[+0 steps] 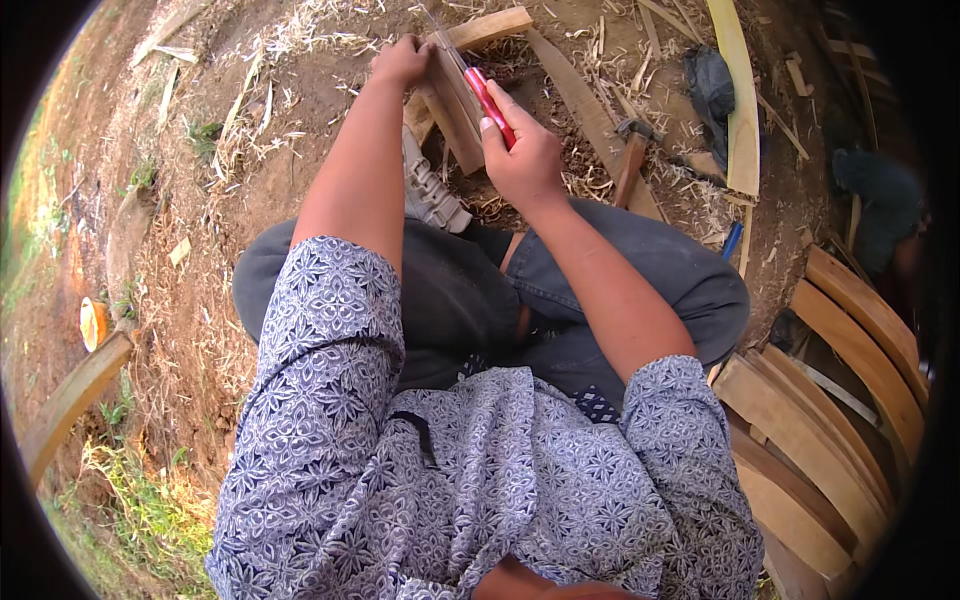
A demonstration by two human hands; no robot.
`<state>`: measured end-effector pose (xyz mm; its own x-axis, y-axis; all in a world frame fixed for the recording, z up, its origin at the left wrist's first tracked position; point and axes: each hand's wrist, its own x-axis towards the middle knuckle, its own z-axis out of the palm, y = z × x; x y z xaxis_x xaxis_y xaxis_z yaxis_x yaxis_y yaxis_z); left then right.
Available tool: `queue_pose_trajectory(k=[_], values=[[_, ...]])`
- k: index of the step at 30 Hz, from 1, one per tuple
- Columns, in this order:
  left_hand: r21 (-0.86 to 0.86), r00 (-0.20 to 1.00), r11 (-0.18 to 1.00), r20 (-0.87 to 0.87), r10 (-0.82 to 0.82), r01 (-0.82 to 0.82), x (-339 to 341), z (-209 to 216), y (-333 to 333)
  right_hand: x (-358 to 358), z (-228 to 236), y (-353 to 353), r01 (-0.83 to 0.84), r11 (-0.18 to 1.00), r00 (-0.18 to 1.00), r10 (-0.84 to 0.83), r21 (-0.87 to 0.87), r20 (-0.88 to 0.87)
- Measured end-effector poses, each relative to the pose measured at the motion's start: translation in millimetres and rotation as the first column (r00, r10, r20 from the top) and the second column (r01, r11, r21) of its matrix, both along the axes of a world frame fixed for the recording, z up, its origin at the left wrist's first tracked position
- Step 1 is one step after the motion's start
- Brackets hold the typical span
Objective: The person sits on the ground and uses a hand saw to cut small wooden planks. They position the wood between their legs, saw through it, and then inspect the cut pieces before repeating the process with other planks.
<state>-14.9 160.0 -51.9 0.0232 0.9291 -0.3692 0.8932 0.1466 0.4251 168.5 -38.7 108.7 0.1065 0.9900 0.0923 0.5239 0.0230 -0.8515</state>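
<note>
My right hand (525, 150) is closed around the red handle (490, 105) of a tool. Its long, thin metal blade (447, 40) points forward and left along the wood, and I cannot tell from this angle whether it is a saw or a file. My left hand (402, 62) grips the upper left end of a short wooden board (453, 115), beside the blade. That board slants down toward my sandalled foot (432, 190). Another wooden piece (490, 28) lies behind it, running off to the right.
A hammer-like tool (630, 165) rests on a flat plank (585, 105) to the right. Beyond are a black plastic bag (708, 88) and a pale curved strip (742, 110). Curved boards (800, 430) are stacked at lower right. Shavings (260, 100) litter the soil; a beam (75, 400) lies left.
</note>
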Motion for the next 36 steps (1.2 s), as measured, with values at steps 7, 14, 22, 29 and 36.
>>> queue_pose_trajectory(k=[7, 14, 22, 29, 36], values=[[0.007, 0.998, 1.000, -0.070, -0.001, 0.001, 8, -13, -1, 2, 9, 1, -0.045, 0.993, 0.995, 0.055, -0.112, 0.085], [0.027, 0.994, 0.998, -0.092, 0.058, -0.056, 20, 33, -18, 21, -13, -5, 0.043, 0.999, 0.992, -0.040, 0.025, -0.124], [-0.230, 0.955, 0.927, 0.098, -0.280, 0.295, 10, 97, -49, 73, 141, -60, 0.233, 0.968, 0.698, -0.102, 0.090, -0.709], [-0.174, 0.925, 0.909, 0.090, -0.369, 0.380, 10, 96, -63, 141, 230, -195, 0.412, 0.901, 0.691, -0.215, 0.132, -0.690], [0.014, 0.821, 0.940, 0.491, 0.290, -0.341, 72, 152, -94, 188, 248, -273, 0.626, 0.751, 0.681, -0.394, 0.211, -0.617]])
